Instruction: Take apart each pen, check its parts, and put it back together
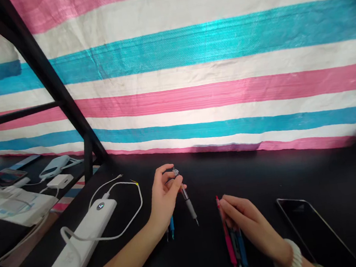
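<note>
My left hand point(168, 191) is closed on a clear pen point(189, 203) with a grey grip, held near its upper end, its tip slanting down to the right. Under my left wrist, a blue pen point(172, 227) and a darker one lie partly hidden. My right hand point(243, 216) has its fingers closed at the upper part of a red-pink pen point(229, 244). Beside that pen, under my right fingers, are a dark grey pen point(235, 247) and a blue pen point(242, 251); whether those two are gripped is unclear.
A white power bank point(89, 235) with a looping white cable lies left on the black table point(197, 161). A phone point(316, 229) lies at the right. A black metal frame point(39, 64), chargers and cables occupy the left; a striped sheet point(193, 97) hangs behind.
</note>
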The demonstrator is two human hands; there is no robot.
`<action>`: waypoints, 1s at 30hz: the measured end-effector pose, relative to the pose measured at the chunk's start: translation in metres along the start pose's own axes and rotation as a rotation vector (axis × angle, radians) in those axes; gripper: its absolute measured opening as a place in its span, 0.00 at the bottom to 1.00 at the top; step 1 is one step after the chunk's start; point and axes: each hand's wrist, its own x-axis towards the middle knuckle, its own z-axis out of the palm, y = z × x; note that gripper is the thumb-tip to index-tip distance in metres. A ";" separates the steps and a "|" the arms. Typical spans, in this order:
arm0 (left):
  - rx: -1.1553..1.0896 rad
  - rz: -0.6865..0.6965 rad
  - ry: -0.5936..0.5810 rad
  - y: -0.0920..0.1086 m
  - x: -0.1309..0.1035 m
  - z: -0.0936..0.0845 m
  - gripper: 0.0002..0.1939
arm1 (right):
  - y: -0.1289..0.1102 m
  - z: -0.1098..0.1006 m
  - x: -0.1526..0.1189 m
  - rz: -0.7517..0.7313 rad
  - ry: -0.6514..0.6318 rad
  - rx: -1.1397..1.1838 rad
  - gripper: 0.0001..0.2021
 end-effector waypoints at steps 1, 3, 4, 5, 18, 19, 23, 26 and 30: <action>0.011 0.004 -0.014 0.000 0.000 0.000 0.21 | 0.000 0.000 0.000 -0.001 -0.003 -0.003 0.24; 0.029 0.000 -0.059 -0.002 0.000 0.000 0.18 | 0.000 0.000 0.000 -0.001 -0.009 -0.002 0.23; 0.035 -0.007 -0.081 -0.003 0.000 0.000 0.18 | -0.001 0.000 0.000 0.000 -0.011 0.000 0.23; 0.038 -0.017 -0.099 -0.004 0.000 0.000 0.17 | -0.002 0.000 0.000 -0.002 -0.010 0.002 0.23; 0.063 -0.031 -0.132 -0.008 0.003 -0.004 0.16 | -0.004 0.001 -0.003 -0.010 -0.013 -0.056 0.22; 0.053 -0.034 -0.144 -0.008 0.003 -0.005 0.16 | -0.004 0.001 -0.003 -0.009 -0.013 -0.059 0.22; 0.008 -0.051 -0.181 -0.012 0.003 -0.007 0.14 | -0.004 0.001 -0.002 -0.020 -0.013 -0.069 0.22; -0.045 -0.066 -0.185 -0.012 0.003 -0.006 0.14 | -0.002 0.001 -0.002 -0.021 -0.020 -0.071 0.22; -0.075 -0.113 -0.170 -0.009 0.003 -0.004 0.15 | 0.000 0.001 -0.002 -0.018 -0.017 -0.075 0.22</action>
